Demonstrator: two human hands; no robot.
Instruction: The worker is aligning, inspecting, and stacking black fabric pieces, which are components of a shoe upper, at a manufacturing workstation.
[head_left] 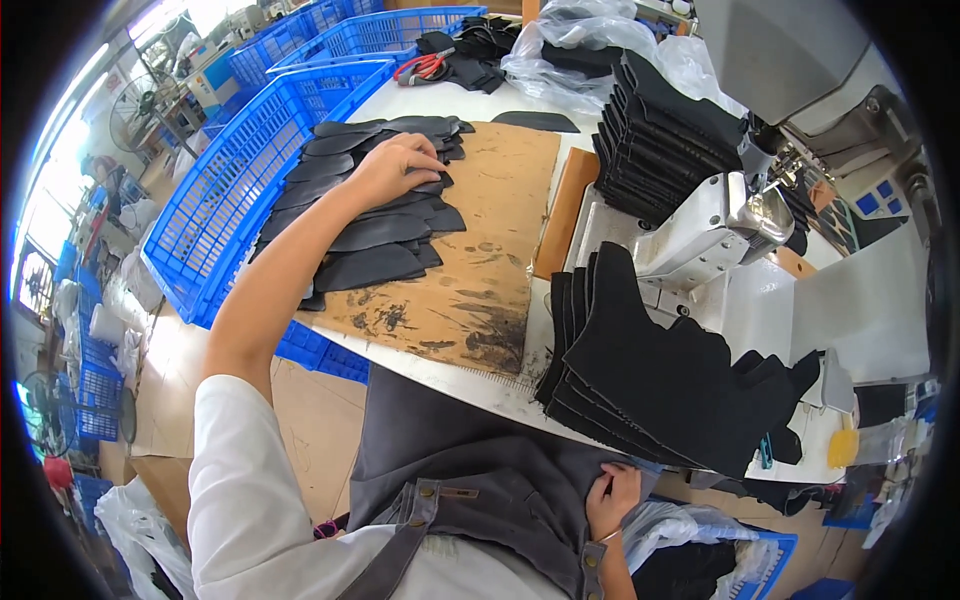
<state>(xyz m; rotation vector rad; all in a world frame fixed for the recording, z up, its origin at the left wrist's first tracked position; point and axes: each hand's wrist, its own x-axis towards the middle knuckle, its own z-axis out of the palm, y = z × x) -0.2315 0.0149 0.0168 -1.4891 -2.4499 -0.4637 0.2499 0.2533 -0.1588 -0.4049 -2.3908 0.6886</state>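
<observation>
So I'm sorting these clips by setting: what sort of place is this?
Probably a shoe or garment sewing workshop. An industrial sewing machine sits on the white worktable, stacks of cut black fabric pieces lie beside it, and blue plastic crates line the table's left edge.

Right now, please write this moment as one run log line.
left hand: on overlapping black pieces | right hand: at apron | board: stained

Left arm stretched forward, left hand [392, 168] palm down with fingers curled; right hand [612, 497] low by the waist, fingers bent.
</observation>
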